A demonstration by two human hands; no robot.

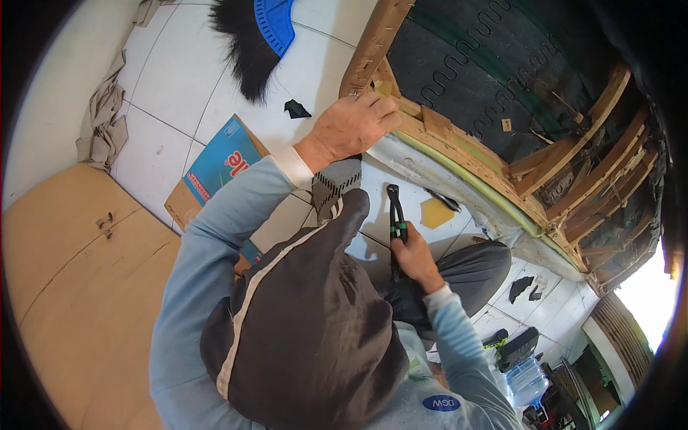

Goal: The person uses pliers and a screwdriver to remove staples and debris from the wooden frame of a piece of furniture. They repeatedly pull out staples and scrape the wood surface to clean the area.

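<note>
In the head view, your left hand [356, 123] is at the near left corner of the frame [438, 127], fingers curled over the wooden rail; you cannot tell from here whether they pinch anything. Your right hand [413, 256] is closed around the handles of the pliers [393, 215], clear of the floor [168, 61], their head pointing away from you toward the frame's near edge. A yellow scrap [436, 213] lies on the floor just right of the pliers, near that edge, with a black tool [444, 200] beside it. Wavy springs [462, 56] cross the frame's inside. Left of the frame's near left corner, a black scrap [296, 110] lies on the floor, between the brush [274, 29] and the box [222, 154].
</note>
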